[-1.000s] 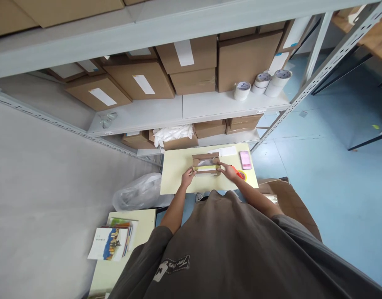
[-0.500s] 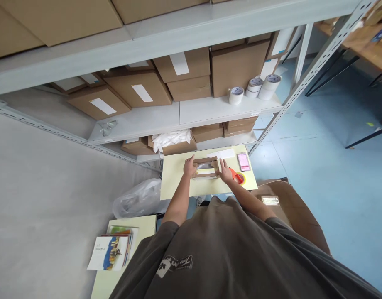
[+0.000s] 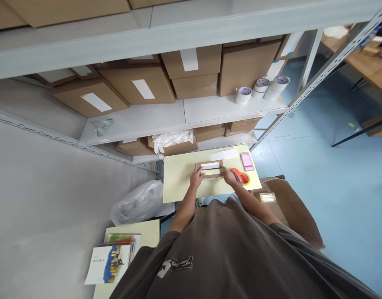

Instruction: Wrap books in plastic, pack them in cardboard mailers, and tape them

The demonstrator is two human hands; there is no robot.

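A small brown cardboard box [image 3: 211, 169] with a white label on top lies on the pale yellow table [image 3: 178, 178]. My left hand [image 3: 197, 178] grips its left end, fingers curled on the edge. My right hand [image 3: 228, 176] is closed on its right end. An orange tape dispenser with a yellow roll [image 3: 241, 177] lies just right of my right hand.
A white paper strip [image 3: 224, 154] and a pink packet [image 3: 247, 161] lie at the table's far side. Grey shelving holds brown cartons [image 3: 243, 66] and tape rolls [image 3: 262, 86]. A plastic bag [image 3: 138, 202] lies at left, books [image 3: 111, 259] on a near table, an open carton [image 3: 287, 207] at right.
Both hands shifted along the box: the left went from the near left corner to the far left and back to the left end. The box's flaps now lie closed, with a white label showing.
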